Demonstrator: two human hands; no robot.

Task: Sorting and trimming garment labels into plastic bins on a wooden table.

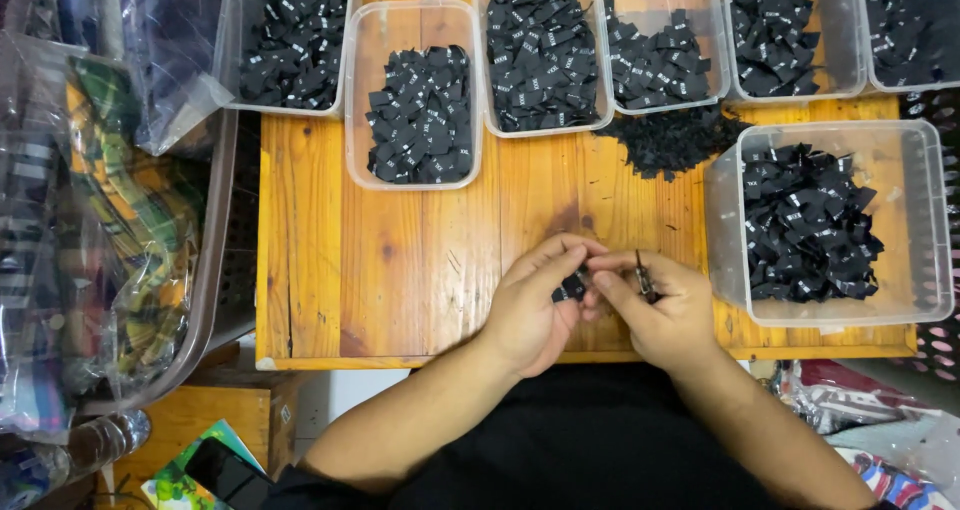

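Left hand (pixel 530 310) pinches a small black label (pixel 572 288) at its fingertips; right hand (pixel 665 315), touching it, grips small snips (pixel 645 275), blades lying just right of the label, above the wooden table (pixel 400 260), near the label-filled tub (pixel 830 225).

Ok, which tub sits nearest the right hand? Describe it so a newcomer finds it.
On the wooden table, look to its right edge. The clear plastic tub of black labels there stands alone, below the back row of tubs, beside the right hand.

Your fingers (pixel 575 260) pinch a label (pixel 572 288) over the table (pixel 400 270); tubs (pixel 420 95) lie beyond, one tub (pixel 925 220) right.
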